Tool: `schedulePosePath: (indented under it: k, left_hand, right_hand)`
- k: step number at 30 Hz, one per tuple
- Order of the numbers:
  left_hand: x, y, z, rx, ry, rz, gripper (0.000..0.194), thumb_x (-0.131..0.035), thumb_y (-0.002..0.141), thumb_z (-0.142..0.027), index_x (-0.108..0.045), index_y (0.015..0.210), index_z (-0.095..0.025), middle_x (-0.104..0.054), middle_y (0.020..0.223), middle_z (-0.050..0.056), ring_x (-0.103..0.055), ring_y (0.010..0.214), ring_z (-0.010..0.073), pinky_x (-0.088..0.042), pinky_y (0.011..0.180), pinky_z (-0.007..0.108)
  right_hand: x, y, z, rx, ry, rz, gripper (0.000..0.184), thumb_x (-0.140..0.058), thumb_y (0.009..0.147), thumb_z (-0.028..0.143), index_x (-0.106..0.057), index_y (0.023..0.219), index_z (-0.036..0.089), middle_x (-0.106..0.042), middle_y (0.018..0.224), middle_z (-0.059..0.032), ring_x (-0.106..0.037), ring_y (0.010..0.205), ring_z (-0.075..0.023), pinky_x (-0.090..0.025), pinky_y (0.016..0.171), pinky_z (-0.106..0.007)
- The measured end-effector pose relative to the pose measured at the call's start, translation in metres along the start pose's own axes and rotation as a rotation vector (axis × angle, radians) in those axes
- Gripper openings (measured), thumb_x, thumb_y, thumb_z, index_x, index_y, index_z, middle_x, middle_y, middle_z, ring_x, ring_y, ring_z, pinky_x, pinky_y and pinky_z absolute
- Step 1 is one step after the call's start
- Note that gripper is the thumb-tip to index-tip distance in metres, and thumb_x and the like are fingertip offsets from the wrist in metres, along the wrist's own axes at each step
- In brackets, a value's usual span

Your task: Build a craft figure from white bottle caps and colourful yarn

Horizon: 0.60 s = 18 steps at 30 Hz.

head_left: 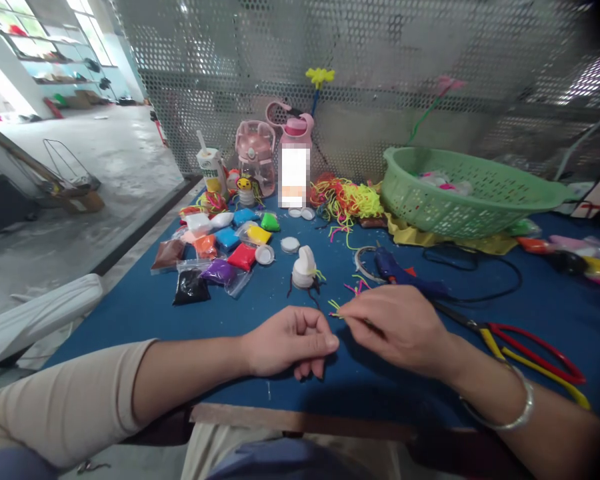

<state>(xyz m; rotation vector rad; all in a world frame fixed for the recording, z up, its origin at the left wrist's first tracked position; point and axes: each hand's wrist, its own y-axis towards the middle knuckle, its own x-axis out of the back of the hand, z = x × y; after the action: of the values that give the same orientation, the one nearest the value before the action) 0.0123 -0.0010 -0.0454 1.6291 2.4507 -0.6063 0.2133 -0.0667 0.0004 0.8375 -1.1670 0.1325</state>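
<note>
My right hand [397,327] pinches a few short yellow-green strings [334,307], whose ends poke out past the fingertips over the blue tabletop. Close beside it, my left hand [297,341] is closed with the thumb against the curled index finger; whatever may be between them is hidden. Just beyond both hands stands a small white figure [305,268] with a rounded clay top on a ribbed base, dark strands lying around it and a yellow-green one at its side. Short pink and yellow string pieces [359,287] lie beyond my right hand.
Bags of coloured clay [227,272] lie at left. Behind are a string heap [347,200], bottles [255,157] and a lemon drink cup [213,172]. On the right are a green basket [470,193], a blue glue gun [395,267], a tape roll [360,257] and red-yellow-handled scissors [535,353].
</note>
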Motion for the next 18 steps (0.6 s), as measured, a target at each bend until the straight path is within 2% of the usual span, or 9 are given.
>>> schedulePosePath:
  k: [2,3,6,9,12,16,18]
  left_hand:
    - [-0.002,-0.001,-0.001,0.016,0.006,-0.024,0.037,-0.071,0.074,-0.048,-0.063,0.084,-0.013,-0.064,0.055,-0.001,-0.05,0.038,0.0034,-0.04,0.038,0.013]
    - [-0.003,-0.002,-0.001,0.028,0.014,-0.043,0.034,-0.071,0.075,-0.044,-0.065,0.085,-0.012,-0.065,0.057,-0.001,-0.05,0.039,0.0033,-0.04,0.039,0.013]
    - [-0.008,-0.003,-0.002,0.063,0.074,-0.12,0.025,-0.072,0.073,-0.035,-0.069,0.084,-0.013,-0.065,0.059,-0.001,-0.05,0.041,0.0035,-0.041,0.04,0.014]
    - [-0.012,-0.003,-0.002,0.071,0.155,-0.203,0.024,-0.074,0.07,-0.033,-0.07,0.083,-0.013,-0.066,0.062,-0.001,-0.052,0.045,0.0051,-0.043,0.042,0.017]
    - [-0.014,-0.004,-0.004,0.063,0.264,-0.282,0.026,-0.075,0.068,-0.037,-0.067,0.074,-0.013,-0.059,0.052,-0.004,-0.047,0.042,0.0052,-0.037,0.04,0.016]
    - [-0.013,-0.004,-0.007,0.013,0.384,-0.331,0.03,-0.066,0.078,-0.044,-0.063,0.075,-0.014,-0.052,0.046,-0.006,-0.039,0.039,0.0042,-0.027,0.039,0.016]
    - [-0.012,-0.003,-0.007,-0.015,0.383,-0.329,0.027,-0.057,0.085,-0.041,-0.064,0.084,-0.015,-0.051,0.048,-0.006,-0.037,0.04,0.0043,-0.027,0.04,0.016]
  right_hand:
    - [0.01,0.002,-0.007,-0.1,-0.005,0.045,0.016,-0.05,0.091,0.02,-0.064,0.084,0.018,-0.069,0.072,-0.0015,-0.061,0.063,-0.0133,-0.039,0.061,-0.026]
    - [0.016,0.003,-0.009,-0.144,0.019,0.117,0.018,-0.048,0.091,0.02,-0.063,0.083,0.018,-0.069,0.072,-0.0016,-0.06,0.063,-0.0132,-0.039,0.06,-0.026]
    - [0.027,0.004,-0.012,-0.197,0.136,0.439,0.024,-0.045,0.093,0.02,-0.063,0.078,0.02,-0.066,0.066,0.0002,-0.057,0.059,-0.012,-0.037,0.057,-0.025]
    - [0.025,0.003,-0.009,-0.204,0.178,0.631,0.02,-0.058,0.088,0.027,-0.066,0.07,0.021,-0.067,0.063,0.0014,-0.058,0.058,-0.0119,-0.034,0.055,-0.024]
    - [0.019,0.003,-0.008,-0.269,0.181,0.701,0.023,-0.068,0.08,0.039,-0.068,0.065,0.022,-0.067,0.059,0.0019,-0.059,0.056,-0.0129,-0.032,0.054,-0.025]
    - [0.017,0.003,-0.015,-0.289,0.188,0.71,0.008,-0.063,0.083,0.024,-0.071,0.08,0.025,-0.07,0.069,0.0028,-0.06,0.064,-0.0131,-0.033,0.058,-0.024]
    - [0.018,0.003,-0.018,-0.315,0.173,0.726,0.011,-0.066,0.081,0.029,-0.067,0.072,0.022,-0.066,0.063,0.0029,-0.057,0.06,-0.0125,-0.031,0.055,-0.024]
